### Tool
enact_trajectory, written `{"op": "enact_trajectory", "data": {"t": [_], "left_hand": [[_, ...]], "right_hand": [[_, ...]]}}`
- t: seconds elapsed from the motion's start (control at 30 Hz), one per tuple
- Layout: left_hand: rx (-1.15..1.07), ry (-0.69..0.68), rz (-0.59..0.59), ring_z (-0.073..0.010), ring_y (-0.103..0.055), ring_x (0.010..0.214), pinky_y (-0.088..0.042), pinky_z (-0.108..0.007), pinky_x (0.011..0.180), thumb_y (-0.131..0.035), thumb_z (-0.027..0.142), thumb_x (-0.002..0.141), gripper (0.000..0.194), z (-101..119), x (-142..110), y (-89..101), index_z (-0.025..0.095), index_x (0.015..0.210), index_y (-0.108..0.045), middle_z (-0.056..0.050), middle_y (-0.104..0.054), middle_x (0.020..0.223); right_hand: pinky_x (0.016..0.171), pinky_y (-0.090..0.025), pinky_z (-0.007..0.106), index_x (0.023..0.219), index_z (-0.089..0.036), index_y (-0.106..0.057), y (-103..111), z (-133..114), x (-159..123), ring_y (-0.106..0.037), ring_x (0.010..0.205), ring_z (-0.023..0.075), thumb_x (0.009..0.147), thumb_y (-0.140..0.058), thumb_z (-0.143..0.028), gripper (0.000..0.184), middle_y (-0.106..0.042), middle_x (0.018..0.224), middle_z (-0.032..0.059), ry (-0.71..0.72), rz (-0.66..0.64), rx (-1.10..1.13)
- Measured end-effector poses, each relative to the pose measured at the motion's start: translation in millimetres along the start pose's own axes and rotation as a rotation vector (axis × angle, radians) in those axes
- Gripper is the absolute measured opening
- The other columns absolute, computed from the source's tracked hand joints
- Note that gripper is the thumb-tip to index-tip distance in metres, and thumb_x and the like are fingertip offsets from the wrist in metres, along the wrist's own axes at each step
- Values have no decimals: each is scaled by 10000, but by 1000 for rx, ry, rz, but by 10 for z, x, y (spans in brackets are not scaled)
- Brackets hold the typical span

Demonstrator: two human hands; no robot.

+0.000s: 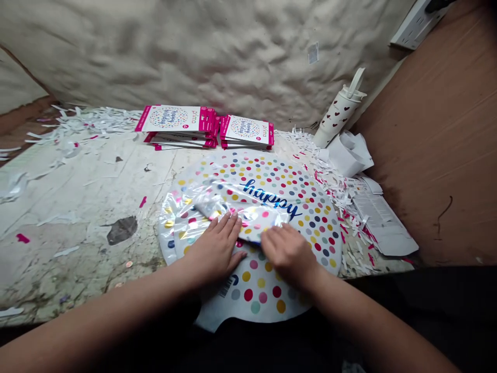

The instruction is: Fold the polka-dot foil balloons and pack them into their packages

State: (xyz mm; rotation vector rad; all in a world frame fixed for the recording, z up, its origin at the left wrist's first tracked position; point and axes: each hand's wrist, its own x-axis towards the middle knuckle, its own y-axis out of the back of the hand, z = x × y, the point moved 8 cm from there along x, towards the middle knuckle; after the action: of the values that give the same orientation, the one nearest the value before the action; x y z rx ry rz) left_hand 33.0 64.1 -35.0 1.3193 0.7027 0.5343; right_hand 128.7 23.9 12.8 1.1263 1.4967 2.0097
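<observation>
One worn table [89, 194] bears two packet stacks [246, 129], left hand [218, 242] pressing flat, right hand [289, 254] grasping one folded balloon [254, 217].

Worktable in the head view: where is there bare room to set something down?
The broadest free patch of the worktable is on the left, between the back-left paper shreds, the dotted foil and the left forearm, though pink scraps dot it. Crowded: the back, with stacked packets; the right, with tumbler and crumpled paper.
</observation>
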Motion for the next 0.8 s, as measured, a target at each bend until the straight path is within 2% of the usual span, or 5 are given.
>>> {"op": "enact_trajectory", "data": {"t": [0.1,0.3,0.47,0.6,0.8], "left_hand": [[13,35,29,-324,-344,1295,-295,-449,1067,-383,171,814,535,-14,32,30,-8,1317,-419,-227,-408,1365],[-132,-161,-22,-270,-289,1331,-306,-418,1067,-403,200,851,552,70,-21,-23,209,1398,-331,-96,-323,1448],[-122,-292,-88,-324,-192,1355,-261,-519,1055,-470,113,787,670,268,-58,-108,369,1384,-303,-49,-203,1499],[-166,-358,-15,-305,-250,1344,-250,-488,1074,-470,166,810,583,263,-141,-112,209,1380,-358,-129,-291,1462],[-616,-29,68,-205,-625,907,-494,-297,788,-391,322,868,312,-117,9,182,203,947,-668,-54,-694,944]], "right_hand": [[1012,-402,458,1111,-222,-570,301,-165,-180,-539,1141,234,850,-481,-121,293,-652,1086,72,127,259,174],[1024,-374,512,1448,-178,-12,-72,586,-708,-233,1353,296,755,-590,-211,903,-197,1486,166,-593,152,473],[1075,-259,533,1445,-224,-116,4,307,-592,-201,1364,266,805,-531,-124,769,-298,1459,128,-49,131,326],[1031,-344,459,1236,-251,-517,-54,179,-506,-490,1204,223,852,-498,-136,401,-597,1230,47,174,-112,420],[704,-525,316,871,-196,-670,-420,754,-428,-665,772,189,805,-550,-231,142,-717,846,19,-581,-365,934]]}}
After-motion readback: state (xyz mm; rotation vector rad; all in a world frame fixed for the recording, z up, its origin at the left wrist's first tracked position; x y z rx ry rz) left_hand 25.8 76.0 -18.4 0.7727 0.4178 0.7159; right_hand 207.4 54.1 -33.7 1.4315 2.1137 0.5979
